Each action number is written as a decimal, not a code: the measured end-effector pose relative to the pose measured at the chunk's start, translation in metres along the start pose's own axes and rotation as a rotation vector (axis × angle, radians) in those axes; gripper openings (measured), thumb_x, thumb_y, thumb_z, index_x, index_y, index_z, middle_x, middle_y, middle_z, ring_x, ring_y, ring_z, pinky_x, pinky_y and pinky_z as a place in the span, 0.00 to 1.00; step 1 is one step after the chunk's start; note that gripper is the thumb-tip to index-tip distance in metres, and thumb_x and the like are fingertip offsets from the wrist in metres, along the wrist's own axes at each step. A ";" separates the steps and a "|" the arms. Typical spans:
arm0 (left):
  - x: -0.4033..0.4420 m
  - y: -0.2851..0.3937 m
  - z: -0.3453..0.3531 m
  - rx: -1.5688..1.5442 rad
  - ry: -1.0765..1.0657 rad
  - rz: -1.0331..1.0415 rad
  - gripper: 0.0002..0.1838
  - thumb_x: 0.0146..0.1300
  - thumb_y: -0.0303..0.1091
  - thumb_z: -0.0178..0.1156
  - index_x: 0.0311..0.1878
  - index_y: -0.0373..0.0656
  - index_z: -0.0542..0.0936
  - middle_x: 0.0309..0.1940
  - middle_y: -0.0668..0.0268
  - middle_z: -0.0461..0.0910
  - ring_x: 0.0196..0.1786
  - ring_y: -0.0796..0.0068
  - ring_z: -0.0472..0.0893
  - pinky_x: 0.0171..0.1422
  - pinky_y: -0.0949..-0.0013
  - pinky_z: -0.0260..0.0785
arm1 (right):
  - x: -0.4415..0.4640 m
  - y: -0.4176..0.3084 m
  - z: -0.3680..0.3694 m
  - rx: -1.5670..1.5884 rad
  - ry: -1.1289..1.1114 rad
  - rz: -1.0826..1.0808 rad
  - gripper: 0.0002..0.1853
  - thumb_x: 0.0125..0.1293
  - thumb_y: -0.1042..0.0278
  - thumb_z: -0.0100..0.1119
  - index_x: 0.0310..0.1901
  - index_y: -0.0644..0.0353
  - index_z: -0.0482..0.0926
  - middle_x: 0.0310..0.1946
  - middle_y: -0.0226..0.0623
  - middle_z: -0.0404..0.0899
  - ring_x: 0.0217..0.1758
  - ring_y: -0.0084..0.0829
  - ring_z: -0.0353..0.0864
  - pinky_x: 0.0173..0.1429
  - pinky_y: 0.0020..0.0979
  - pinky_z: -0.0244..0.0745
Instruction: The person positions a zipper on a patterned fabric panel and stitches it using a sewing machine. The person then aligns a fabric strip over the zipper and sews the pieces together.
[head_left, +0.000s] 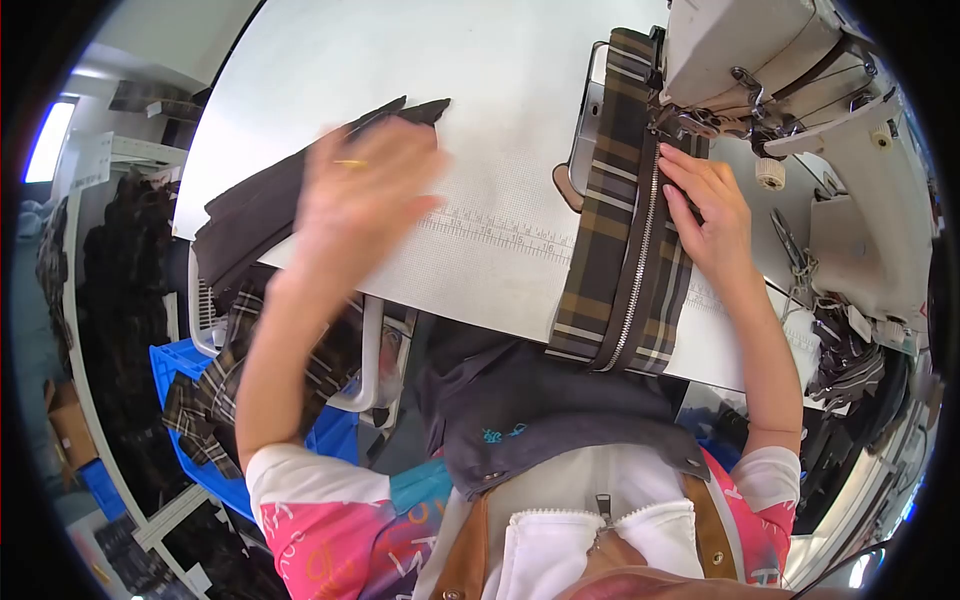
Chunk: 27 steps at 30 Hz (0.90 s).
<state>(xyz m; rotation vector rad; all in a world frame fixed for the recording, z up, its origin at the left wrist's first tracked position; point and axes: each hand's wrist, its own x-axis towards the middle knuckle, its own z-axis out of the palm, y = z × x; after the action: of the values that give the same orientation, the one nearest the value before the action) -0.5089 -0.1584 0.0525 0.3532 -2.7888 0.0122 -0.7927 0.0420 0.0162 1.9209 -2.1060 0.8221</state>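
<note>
A brown plaid fabric panel (610, 230) with a long metal zipper (640, 250) lies on the white sewing table, its top end at the sewing machine's needle area. My right hand (710, 205) rests on the panel beside the zipper, fingertips near the presser foot, fingers bent and held together. Over at the left, my left hand (375, 185) is blurred by motion above dark fabric pieces (250, 205). Whether its fingers touch or grip that fabric is not clear.
The sewing machine (850, 190) stands at the right, scissors (792, 245) beside it. A phone (588, 125) lies partly under the panel. A blue crate (190, 355) with plaid fabric is below the table's left side. Striped fabric (845, 350) lies at the right.
</note>
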 end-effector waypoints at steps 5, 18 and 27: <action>-0.035 -0.074 0.032 -0.301 0.099 -0.421 0.25 0.64 0.40 0.60 0.62 0.43 0.73 0.63 0.56 0.72 0.68 0.56 0.68 0.71 0.55 0.57 | -0.001 0.001 0.001 0.003 0.006 -0.002 0.13 0.57 0.75 0.63 0.45 0.59 0.82 0.50 0.29 0.81 0.46 0.33 0.78 0.51 0.30 0.75; 0.020 -0.060 0.003 -0.416 0.259 -0.532 0.12 0.61 0.33 0.64 0.45 0.36 0.83 0.49 0.61 0.83 0.50 0.79 0.81 0.57 0.73 0.69 | -0.004 0.004 0.003 0.003 0.022 -0.015 0.12 0.58 0.73 0.63 0.45 0.60 0.82 0.50 0.29 0.81 0.48 0.34 0.78 0.52 0.31 0.75; -0.032 0.051 0.022 -0.364 -0.046 -0.169 0.13 0.56 0.27 0.64 0.47 0.42 0.84 0.56 0.56 0.78 0.62 0.54 0.75 0.63 0.61 0.68 | -0.008 0.007 0.006 -0.035 0.060 -0.032 0.11 0.60 0.68 0.62 0.44 0.59 0.83 0.48 0.24 0.82 0.46 0.30 0.77 0.49 0.30 0.76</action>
<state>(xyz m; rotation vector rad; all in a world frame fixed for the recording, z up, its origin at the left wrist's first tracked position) -0.4988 -0.1018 0.0233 0.4963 -2.7200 -0.5409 -0.7964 0.0456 0.0052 1.8835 -2.0365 0.8200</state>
